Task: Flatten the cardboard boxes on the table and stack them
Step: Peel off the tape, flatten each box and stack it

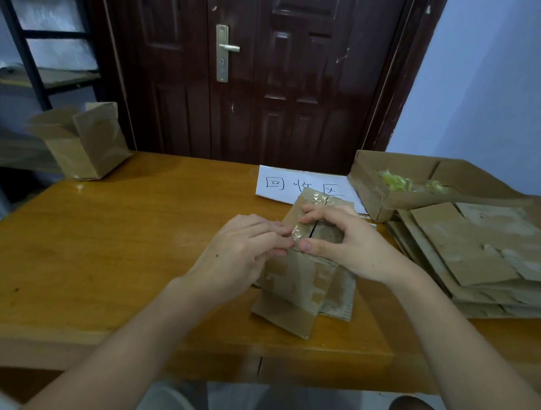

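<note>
Both hands are closed on the same small cardboard box (pixel 303 269) standing near the middle of the table: the left hand (pixel 238 259) pinches the clear tape (pixel 294 234) at the box's top edge between thumb and fingers, and the right hand (pixel 351 243) clamps the top from the 3 o'clock side, thumb on the near face and fingers curled over the far flap. The box sits right between the two grips, its top seam split by a dark gap under the fingertips, its lower flaps splayed on the wood toward 6 o'clock. Around it, the wooden table (pixel 120 244) fills most of what I see, with a dark brown door (pixel 269 79) behind it at 12 o'clock. At 3 o'clock from the hands lies a stack of flattened boxes (pixel 479 259), well apart from the held box, and just beyond that, at about 2 o'clock, an open cardboard tray (pixel 370 185) holding scraps of yellowish tape (pixel 396 180). At 10 o'clock, on the table's far corner, one open box (pixel 84 141) stands upright and tilted slightly. Just behind the held box at 12 o'clock lies a white paper sign (pixel 276 183) with handwritten characters, partly hidden by the box's top.
</note>
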`<act>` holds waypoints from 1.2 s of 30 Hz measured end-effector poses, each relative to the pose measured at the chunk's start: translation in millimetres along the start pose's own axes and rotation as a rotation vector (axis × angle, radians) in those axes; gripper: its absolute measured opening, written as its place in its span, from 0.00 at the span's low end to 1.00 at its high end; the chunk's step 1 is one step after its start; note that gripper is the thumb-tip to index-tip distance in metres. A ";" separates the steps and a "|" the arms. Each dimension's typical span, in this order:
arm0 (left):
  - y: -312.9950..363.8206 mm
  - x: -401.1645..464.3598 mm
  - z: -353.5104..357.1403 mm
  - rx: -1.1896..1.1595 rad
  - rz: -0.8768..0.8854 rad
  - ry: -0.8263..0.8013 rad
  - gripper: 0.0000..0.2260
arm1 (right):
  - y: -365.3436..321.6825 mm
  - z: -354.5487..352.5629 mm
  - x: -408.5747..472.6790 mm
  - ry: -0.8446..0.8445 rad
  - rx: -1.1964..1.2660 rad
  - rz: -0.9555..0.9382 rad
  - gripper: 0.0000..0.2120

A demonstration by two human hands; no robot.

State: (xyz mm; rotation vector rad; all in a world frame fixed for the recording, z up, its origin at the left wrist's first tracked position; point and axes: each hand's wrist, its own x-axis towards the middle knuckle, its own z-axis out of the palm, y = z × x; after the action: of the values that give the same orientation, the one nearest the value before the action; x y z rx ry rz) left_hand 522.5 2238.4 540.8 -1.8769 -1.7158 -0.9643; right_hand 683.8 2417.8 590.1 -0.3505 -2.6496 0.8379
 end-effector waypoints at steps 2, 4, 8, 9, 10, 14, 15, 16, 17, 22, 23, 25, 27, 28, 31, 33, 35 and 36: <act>-4.1 -3.0 -0.8 -0.036 -0.021 -0.034 0.12 | 0.2 0.2 0.1 0.001 0.004 -0.004 0.29; -7.3 -7.3 0.9 -0.040 -0.046 -0.094 0.17 | 0.1 1.0 0.0 0.002 0.014 -0.008 0.29; -9.5 -9.5 11.9 -0.014 -0.051 -0.117 0.26 | -0.1 1.4 0.2 0.005 0.023 -0.006 0.28; -10.5 -8.5 14.1 -0.008 -0.037 -0.092 0.26 | 0.0 1.1 0.3 0.005 0.022 -0.005 0.28; -11.0 -7.8 15.5 -0.002 -0.024 -0.069 0.24 | 0.0 0.8 0.2 0.005 0.021 -0.004 0.28; -9.2 -7.8 15.4 0.006 0.013 -0.005 0.18 | -0.4 -0.1 -0.4 0.007 0.006 -0.001 0.29; -8.4 -7.4 14.6 0.007 0.020 0.007 0.16 | -0.4 -0.3 -0.4 0.006 0.002 0.000 0.29; -7.8 -6.7 13.6 0.009 0.026 0.019 0.15 | -0.4 -0.4 -0.5 0.005 0.003 0.002 0.29; -7.3 -5.6 12.2 0.012 0.033 0.031 0.13 | -0.6 -0.8 -0.5 0.003 0.006 0.005 0.29; -4.9 0.9 3.6 0.010 0.047 0.051 0.10 | -0.9 -0.7 -0.6 -0.002 0.009 0.013 0.28; -5.0 1.7 1.6 -0.001 0.043 0.046 0.11 | -0.8 -0.4 -0.3 0.003 0.006 0.016 0.27; -5.1 1.3 -1.5 -0.036 0.010 0.029 0.12 | -1.0 -0.2 0.1 0.005 0.003 0.018 0.26; -4.9 -0.9 -3.7 -0.105 -0.085 0.013 0.12 | -1.5 0.1 -0.2 0.003 0.005 0.016 0.26; -4.3 -2.2 -5.1 -0.148 -0.148 0.006 0.13 | -2.7 0.2 -0.5 0.003 0.005 0.014 0.26; -3.0 -3.4 -6.0 -0.221 -0.263 -0.011 0.16 | -6.4 -0.9 -1.8 0.015 0.002 0.003 0.25; -2.6 -1.9 -6.3 -0.219 -0.302 -0.008 0.18 | -10.9 -2.4 -2.8 0.026 -0.030 -0.038 0.22; -2.6 0.6 -6.7 -0.196 -0.324 -0.012 0.21 | -18.5 -1.1 -3.9 0.034 -0.028 -0.089 0.17; -2.2 1.5 -6.6 -0.183 -0.324 -0.018 0.22 | -22.8 1.1 -4.1 0.038 -0.025 -0.120 0.14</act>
State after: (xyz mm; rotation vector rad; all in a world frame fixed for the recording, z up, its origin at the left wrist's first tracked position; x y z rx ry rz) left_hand 519.0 2235.0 546.1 -1.7496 -2.0459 -1.2666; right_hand 684.1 2397.8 601.8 -0.2084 -2.6185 0.7539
